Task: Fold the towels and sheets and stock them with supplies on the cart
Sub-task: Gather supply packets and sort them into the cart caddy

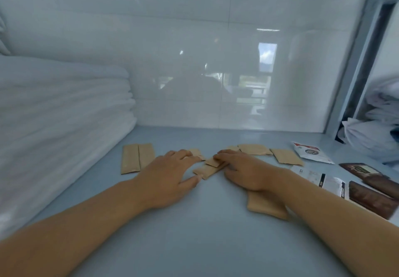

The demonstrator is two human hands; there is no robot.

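We look down on a pale blue shelf (pixel 194 233) backed by a glossy white tiled wall (pixel 194 60). At 9 o'clock sits a stack of folded white towels (pixel 60 108). Both of our forearms reach in from 6 o'clock. The left hand (pixel 168 173) and right hand (pixel 244 171) lie with fingers extended on small tan paper packets (pixel 210 167) at centre. Two tan packets (pixel 137 158) lie side by side just left of the left hand; more tan packets (pixel 286 157) lie toward 2 o'clock. At 3 o'clock we note a white sachet (pixel 311 152), dark brown sachets (pixel 371 199), and crumpled white linen (pixel 371 130) beyond a grey upright (pixel 356 60).
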